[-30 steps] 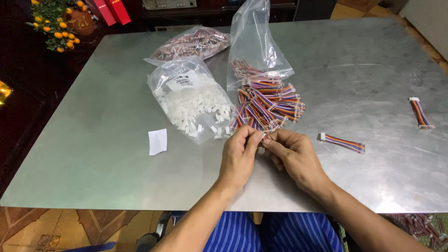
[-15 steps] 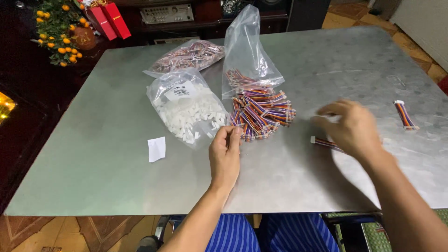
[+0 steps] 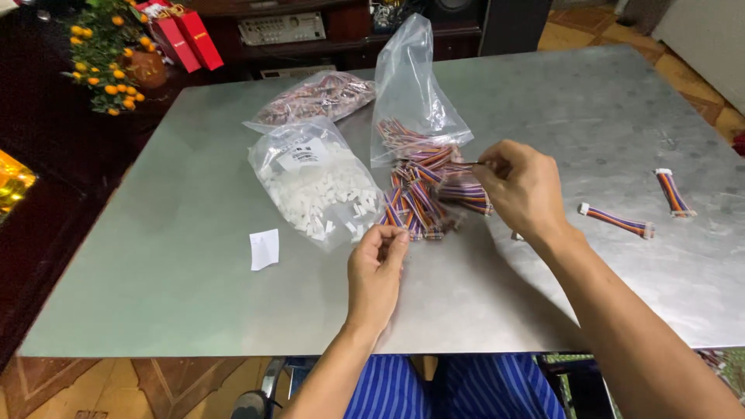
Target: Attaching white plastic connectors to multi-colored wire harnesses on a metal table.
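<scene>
A loose pile of short multicoloured ribbon cables (image 3: 423, 198) lies mid-table. My right hand (image 3: 521, 186) hovers at the pile's right side, thumb and forefinger pinched on the end of one cable (image 3: 468, 164). My left hand (image 3: 378, 268) rests at the pile's near edge with its fingertips pinched together; I cannot make out anything between them. A clear bag of small white connectors (image 3: 314, 182) lies just left of the pile. An open clear bag (image 3: 415, 85) stands behind the pile with a few cables in its mouth.
Two cables with white plugs, one (image 3: 617, 219) and another (image 3: 673, 192), lie apart at the right of the grey metal table (image 3: 155, 256). A second bag of cables (image 3: 314, 97) lies at the back. A white paper slip (image 3: 264, 248) sits at the left. Red boxes and an orange-fruited plant are beyond the far-left corner.
My hands, together at first, parted. The right hand swung out right toward the finished cables, then came back to the pile and pinched a cable. The left hand stayed put.
</scene>
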